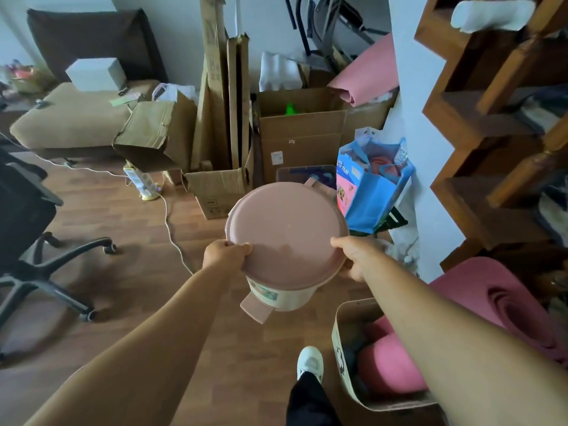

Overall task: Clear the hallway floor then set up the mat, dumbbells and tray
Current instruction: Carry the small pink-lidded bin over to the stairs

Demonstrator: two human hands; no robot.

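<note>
Pink-lidded bin (287, 238) gripped between fingers (242, 248) of left hand (222, 253) and right hand (358, 256).

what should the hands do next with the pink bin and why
Probably carry the pink bin forward and set it beside the cardboard boxes: the left hand and right hand grip its lid rim, it looks lifted, and clutter already stands there.

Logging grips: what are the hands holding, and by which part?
Left hand and right hand grip the round pink-lidded plastic pedal bin at opposite edges of its lid.
</note>
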